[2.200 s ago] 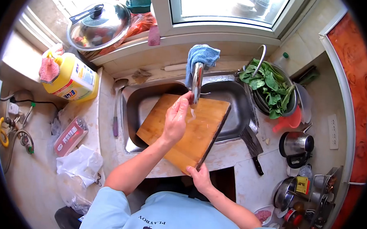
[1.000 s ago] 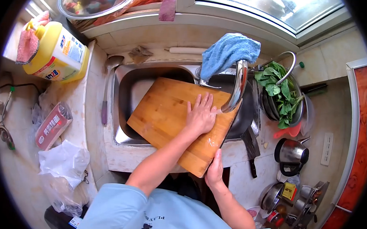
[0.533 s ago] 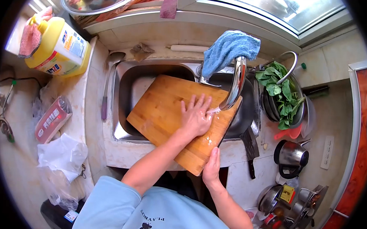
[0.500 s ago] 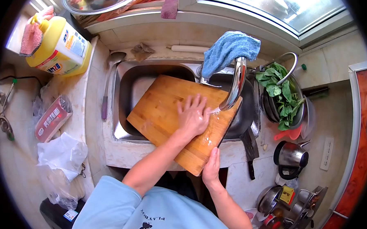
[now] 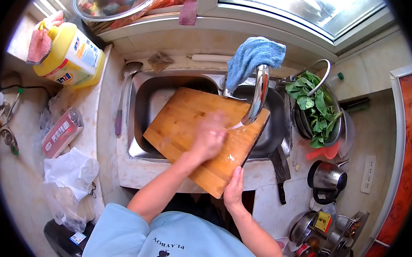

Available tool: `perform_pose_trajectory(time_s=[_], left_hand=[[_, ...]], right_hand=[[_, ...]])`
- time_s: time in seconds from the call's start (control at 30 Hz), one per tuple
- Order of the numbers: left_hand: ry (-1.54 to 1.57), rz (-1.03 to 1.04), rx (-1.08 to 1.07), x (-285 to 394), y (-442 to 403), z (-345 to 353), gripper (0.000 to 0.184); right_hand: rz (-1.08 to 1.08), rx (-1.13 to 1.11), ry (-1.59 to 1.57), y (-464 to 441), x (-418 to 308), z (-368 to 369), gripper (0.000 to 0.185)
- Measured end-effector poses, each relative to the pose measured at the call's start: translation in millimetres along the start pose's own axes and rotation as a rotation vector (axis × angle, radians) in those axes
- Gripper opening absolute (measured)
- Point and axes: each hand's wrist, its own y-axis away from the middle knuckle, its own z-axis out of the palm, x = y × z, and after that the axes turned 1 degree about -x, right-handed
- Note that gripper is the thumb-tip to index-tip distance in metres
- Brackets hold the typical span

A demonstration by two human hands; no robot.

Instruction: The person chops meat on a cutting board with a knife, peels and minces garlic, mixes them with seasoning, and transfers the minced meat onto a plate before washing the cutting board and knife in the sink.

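A wet wooden cutting board [image 5: 178,122] lies tilted across the sink, its near corner sticking out past the counter edge. My left hand [image 5: 209,137] rests on the board's face, smeared by motion, with the fingers stretched out flat over the wood. At the lower right edge of the board, my right hand [image 5: 234,187] grips it, thumb and fingers along the rim. From the chrome faucet [image 5: 260,92], a stream of water falls onto the board close to my left hand. A blue cloth [image 5: 252,59] drapes over the faucet's top.
Both basins of the steel sink [image 5: 141,91] lie partly under the board. To the right are a cleaver [image 5: 280,166], leafy greens [image 5: 315,105] in a bowl, and a steel kettle [image 5: 328,177]. A ladle [image 5: 125,86] and yellow detergent jug [image 5: 71,53] stand left.
My left hand has slid slightly left and toward me across the board and is blurred now. The right hand keeps its hold on the edge; the board has barely shifted.
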Motion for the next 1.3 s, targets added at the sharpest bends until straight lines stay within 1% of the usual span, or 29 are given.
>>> perform_pose_trajectory(time_s=[0.03,0.07,0.1,0.13,0.2,0.3,0.37,0.43,0.53,0.6,0.67,0.7,0.77,0.87,0.9,0.97,1.07,1.17,1.2,1.23,1.3], left_hand=[[0.278,0.155,-0.058,15,0,10,0.052],[0.075,0.234,-0.126,44,10,3,0.055],[0.098,0.262,-0.134,47,19,2,0.060],[0.075,0.237,-0.156,48,35,-4,0.061],[0.037,0.176,-0.216,45,73,-18,0.063],[-0.125,-0.084,-0.212,0,48,-6,0.066],[-0.160,-0.230,-0.162,-48,-36,0,0.067],[-0.093,-0.328,-0.124,-45,-94,8,0.069],[-0.018,-0.206,-0.122,-32,-66,10,0.070],[-0.021,-0.090,-0.164,-7,-19,5,0.070],[-0.031,-0.037,-0.144,8,30,6,0.067],[-0.041,-0.067,-0.159,15,32,-1,0.067],[-0.055,-0.118,-0.204,24,30,-9,0.066],[-0.056,-0.190,-0.153,-2,-47,3,0.066],[-0.044,-0.208,-0.143,-2,-51,4,0.066],[-0.032,-0.257,-0.116,-4,-50,5,0.066],[-0.044,-0.146,-0.094,20,12,12,0.065],[-0.041,-0.084,-0.145,-2,11,-3,0.065],[-0.056,-0.276,-0.113,-35,-13,-7,0.066],[-0.070,-0.459,-0.089,-76,-52,-7,0.067],[-0.080,-0.568,-0.044,-127,-102,5,0.072]], right_hand=[[0.025,0.000,-0.023,-1,-2,1,0.053],[0.003,0.005,-0.016,-1,0,0,0.054],[-0.019,-0.001,-0.006,-3,3,0,0.054],[-0.044,-0.006,-0.002,-7,7,0,0.055],[-0.049,-0.016,-0.001,-3,6,0,0.055],[-0.045,0.016,0.017,-1,-1,4,0.054],[-0.037,0.029,0.101,0,3,-1,0.054],[-0.039,0.047,0.128,1,4,1,0.054],[-0.040,0.042,0.102,-1,5,1,0.055],[-0.044,0.031,0.109,-2,9,-2,0.054],[-0.064,0.042,0.048,-4,7,2,0.054],[-0.072,0.054,0.017,-4,6,4,0.053],[-0.094,0.055,0.063,-7,6,4,0.052],[-0.087,0.049,0.141,-5,3,0,0.051],[-0.083,0.043,0.169,-5,0,-1,0.051],[-0.045,0.028,0.129,-4,1,-3,0.051],[-0.057,0.066,0.096,-5,23,-9,0.053],[-0.057,0.089,0.135,-1,25,-7,0.053],[-0.060,0.083,0.156,-1,17,-3,0.053],[-0.043,0.031,0.133,1,4,1,0.053],[-0.057,0.049,0.171,3,15,-7,0.053]])
